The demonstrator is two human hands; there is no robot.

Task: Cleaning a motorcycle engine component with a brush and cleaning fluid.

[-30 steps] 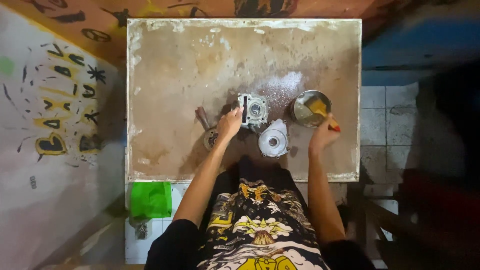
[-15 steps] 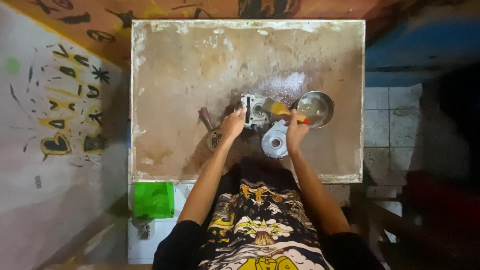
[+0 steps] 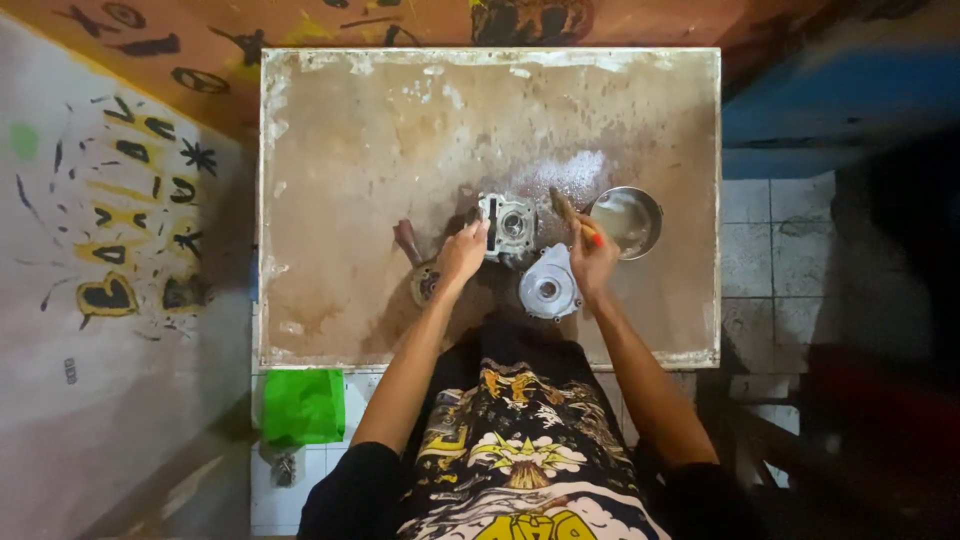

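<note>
A square grey metal engine block [image 3: 508, 227] with a round bore sits near the middle of the stained table [image 3: 360, 150]. My left hand [image 3: 462, 254] grips its left side. My right hand [image 3: 594, 262] holds a paintbrush [image 3: 572, 216] with a red-orange handle, its bristles raised just right of the block. A round pale metal cover [image 3: 548, 285] lies in front of the block, between my hands. A shiny metal bowl [image 3: 628, 220] stands to the right of the brush.
A brown part with a round metal end [image 3: 418, 268] lies left of my left hand. A green bag [image 3: 303, 406] hangs below the table's near left edge. Painted wall at left, tiled floor [image 3: 750, 250] at right.
My right hand has brought the brush from the bowl leftward to beside the block. My left hand has stayed on the block.
</note>
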